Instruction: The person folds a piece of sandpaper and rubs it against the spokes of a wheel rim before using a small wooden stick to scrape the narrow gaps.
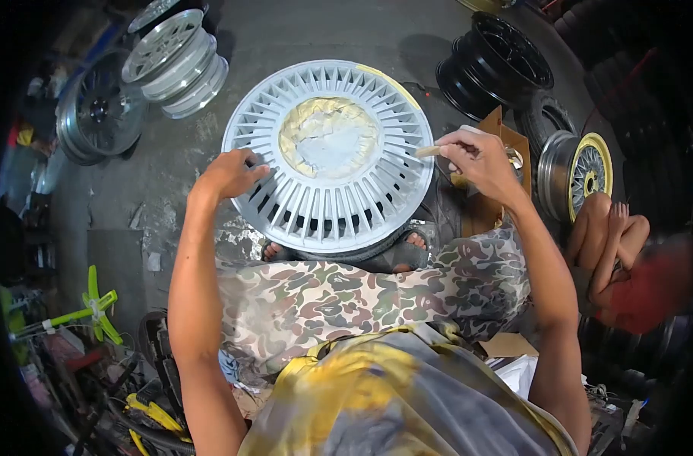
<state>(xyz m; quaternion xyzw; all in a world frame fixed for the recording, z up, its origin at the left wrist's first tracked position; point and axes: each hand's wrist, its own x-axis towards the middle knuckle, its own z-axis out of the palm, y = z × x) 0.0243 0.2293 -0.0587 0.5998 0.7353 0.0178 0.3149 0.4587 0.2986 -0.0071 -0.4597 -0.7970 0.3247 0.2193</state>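
A dark, scuffed floor (pixel 346 38) spreads under the whole workplace. At the right, a seated person in red (pixel 650 292) has their hands together near the bent knees. Silver alloy rims (pixel 187 64) stand stacked and tilted at the upper left, and black rims (pixel 491 64) lean at the upper right.

The pale grey multi-spoke wheel (pixel 327 199) lies face up in the middle, just beyond the camouflage trousers (pixel 346 300) and between two sandalled feet. Its axle line points up toward the camera; the slim spokes fan outward all round, and a yellow band runs along the upper-right lip. A rim with a yellow lip (pixel 590 175) stands on edge farther right, and an open cardboard box (pixel 483 209) sits between it and the wheel.

Yellowish masking (pixel 331 114), creased and dusted pale, covers the hub. The left hand (pixel 232 171) is half spread at the wheel's left lip, fingers bent and thumb toward the spokes. The right hand (pixel 476 156), at the opposite lip, pinches a small tan strip (pixel 428 152) between thumb and fingertips. The strip's long axis runs nearly crosswise, its free end pointing left over the wheel's edge and dipping slightly; whether it touches the metal I cannot tell.
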